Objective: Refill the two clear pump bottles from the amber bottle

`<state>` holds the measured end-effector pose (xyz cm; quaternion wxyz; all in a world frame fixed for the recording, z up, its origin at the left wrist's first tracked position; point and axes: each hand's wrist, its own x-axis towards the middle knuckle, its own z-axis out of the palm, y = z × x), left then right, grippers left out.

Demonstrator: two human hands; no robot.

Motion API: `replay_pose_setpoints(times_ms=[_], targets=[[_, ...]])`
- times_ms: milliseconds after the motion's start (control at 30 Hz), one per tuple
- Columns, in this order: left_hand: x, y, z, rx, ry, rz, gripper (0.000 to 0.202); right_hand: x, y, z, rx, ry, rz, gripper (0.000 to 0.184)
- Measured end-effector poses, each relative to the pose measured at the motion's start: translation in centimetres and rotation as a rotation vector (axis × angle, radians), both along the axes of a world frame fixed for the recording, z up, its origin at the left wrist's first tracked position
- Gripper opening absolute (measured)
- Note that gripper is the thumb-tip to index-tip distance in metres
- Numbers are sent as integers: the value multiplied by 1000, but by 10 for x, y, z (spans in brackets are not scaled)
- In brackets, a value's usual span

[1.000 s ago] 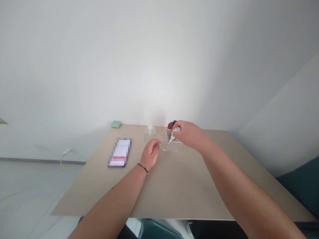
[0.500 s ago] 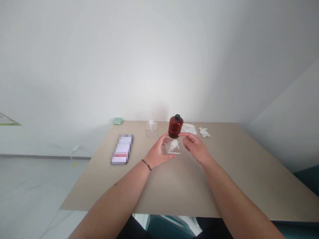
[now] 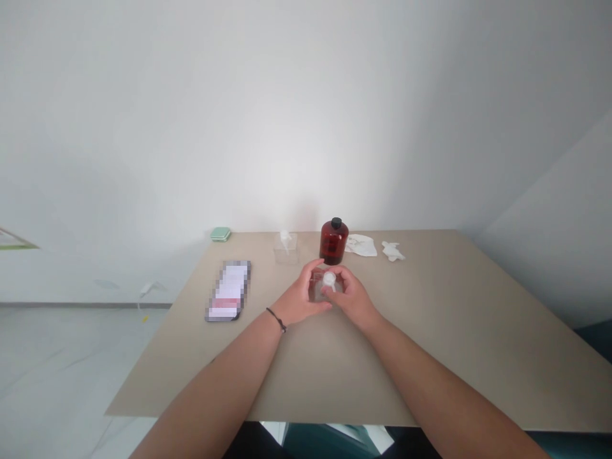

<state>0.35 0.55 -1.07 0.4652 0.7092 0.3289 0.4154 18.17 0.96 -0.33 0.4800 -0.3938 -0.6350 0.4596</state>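
My left hand (image 3: 303, 298) and my right hand (image 3: 349, 296) close around a small clear square bottle (image 3: 323, 288) with a white pump top (image 3: 329, 279), near the middle of the tan table (image 3: 382, 357). Fingers of both hands cover much of the bottle. My right fingers touch the pump top. Just behind my hands stands an amber bottle (image 3: 333, 243) with a black cap. To its left is a second clear square bottle (image 3: 285, 250) with a white pump.
A phone (image 3: 227, 291) with a pixelated screen lies left of my hands. A small green case (image 3: 220, 234) sits at the back left corner. Two white cloths (image 3: 361, 245) (image 3: 393, 251) lie at the back right. The table's edges drop to a pale floor.
My hands have come together from either side onto the clear bottle, and their fingers now wrap it. The amber bottle stands in the same spot.
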Motion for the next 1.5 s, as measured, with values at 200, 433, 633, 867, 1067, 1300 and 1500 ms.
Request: replay_pose_setpoints(times_ms=[200,433,633,867,1067,1300,1500], targets=[[-2,-4,11,321,174,77,76,-1,-1,0,59,-5,-84,28],[-4,-7,12,322,214,47,73,-1,-4,4,64,20,-44,29],[-3,-7,11,293,221,59,73,1,-5,5,50,13,-35,34],[-1,-7,17,341,211,24,68,-2,-4,2,21,18,-80,31],[0,-7,18,313,188,33,63,2,-6,8,131,-107,-31,34],[-1,-6,19,313,163,19,61,7,-6,10,184,-115,53,39],[-1,-6,19,313,153,7,63,1,-5,1,26,-19,-52,39]])
